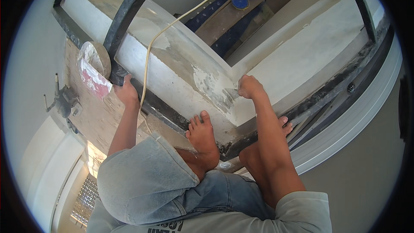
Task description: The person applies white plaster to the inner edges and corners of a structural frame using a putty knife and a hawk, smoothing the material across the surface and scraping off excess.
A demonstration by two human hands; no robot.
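My right hand (250,87) is closed around a putty knife (232,93). Its blade lies against a grey-white patch of wet-looking plaster (211,84) near the inner corner of a concrete ledge (172,60). On the left, my left hand (127,92) is closed at the foot of a black metal post (129,11); whether it grips the rail there or the container beside it is hidden. That container (102,56) is round, smeared with white, with a pink-and-white side (95,80) facing me.
A pale cable (148,49) runs across the ledge. My bare foot (202,136) rests at the black rail (166,112). Beyond the ledge, much lower, are planks and blue lidded buckets (240,2). A dark metal fitting (64,101) stands at the left; a white curved edge (345,142) borders the right.
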